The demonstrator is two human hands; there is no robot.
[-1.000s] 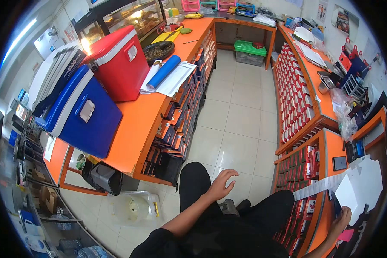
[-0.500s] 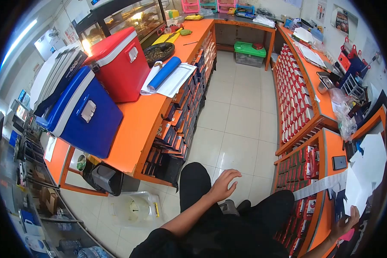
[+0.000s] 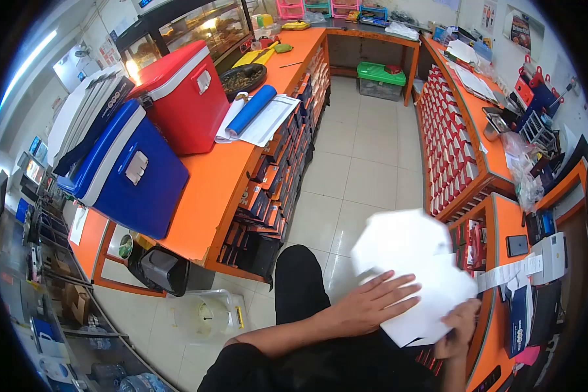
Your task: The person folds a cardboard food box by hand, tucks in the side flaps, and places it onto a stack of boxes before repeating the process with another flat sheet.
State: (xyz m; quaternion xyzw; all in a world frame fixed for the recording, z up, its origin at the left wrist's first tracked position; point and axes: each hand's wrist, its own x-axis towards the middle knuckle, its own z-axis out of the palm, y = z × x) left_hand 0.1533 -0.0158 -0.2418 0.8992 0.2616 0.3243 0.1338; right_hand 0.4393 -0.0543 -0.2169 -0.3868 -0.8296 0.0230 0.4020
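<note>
A white cut sheet of card or paper [image 3: 415,261], irregular in outline and slightly blurred, is held above my lap. My right hand [image 3: 460,326] grips its lower right edge, fingers bent over it. Across its left part lies my left hand [image 3: 379,302], fingers stretched out flat on the surface. To the right, on the orange counter [image 3: 503,225], are a black phone [image 3: 516,245], a long printed paper strip [image 3: 509,273], a white device [image 3: 551,257] and a dark blue box [image 3: 519,320].
On the left counter [image 3: 199,222] stand a blue cooler [image 3: 127,170], a red cooler [image 3: 186,98] and a blue roll [image 3: 251,110] on papers. A clear plastic bin [image 3: 209,317] sits on the floor at lower left. Boxes fill the shelves on both sides.
The white sheet has come from the right counter to above my lap with my right hand. My left hand has moved right and down onto it. The white device is now uncovered.
</note>
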